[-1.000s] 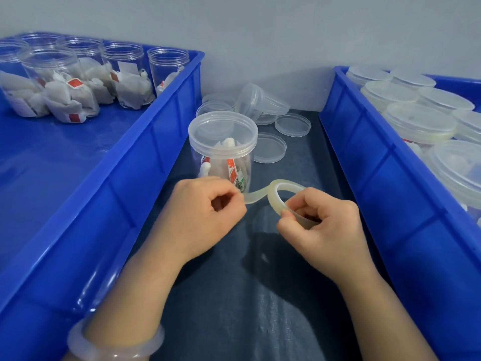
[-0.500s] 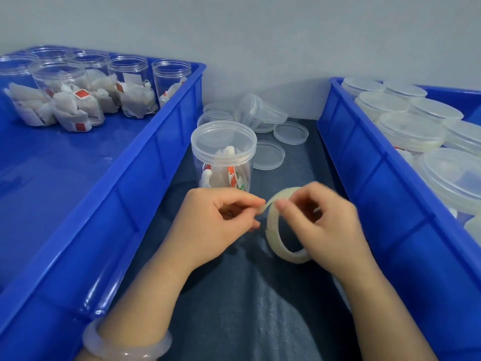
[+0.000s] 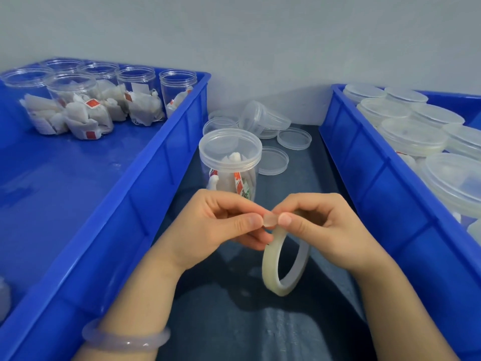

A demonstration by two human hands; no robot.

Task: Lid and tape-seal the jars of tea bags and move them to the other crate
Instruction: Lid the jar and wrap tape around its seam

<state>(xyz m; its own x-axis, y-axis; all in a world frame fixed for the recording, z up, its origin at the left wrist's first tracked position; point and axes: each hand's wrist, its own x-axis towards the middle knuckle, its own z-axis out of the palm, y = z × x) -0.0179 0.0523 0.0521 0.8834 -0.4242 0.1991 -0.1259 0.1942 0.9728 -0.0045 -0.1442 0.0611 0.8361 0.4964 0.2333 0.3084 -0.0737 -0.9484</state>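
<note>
The left hand (image 3: 221, 225) and right hand (image 3: 320, 230) have met mid-frame, both pinching the translucent tape ring (image 3: 268, 259) at its end — likely tearing a seal for the clear lidded plastic jar (image 3: 230, 157).

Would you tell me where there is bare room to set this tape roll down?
The mat nearest you, between left crate and right crate, is bare; so is the left crate's floor before the open jars. Crowded: the mat behind the lidded jar, strewn with loose lids, and the right crate, packed with closed jars.
</note>
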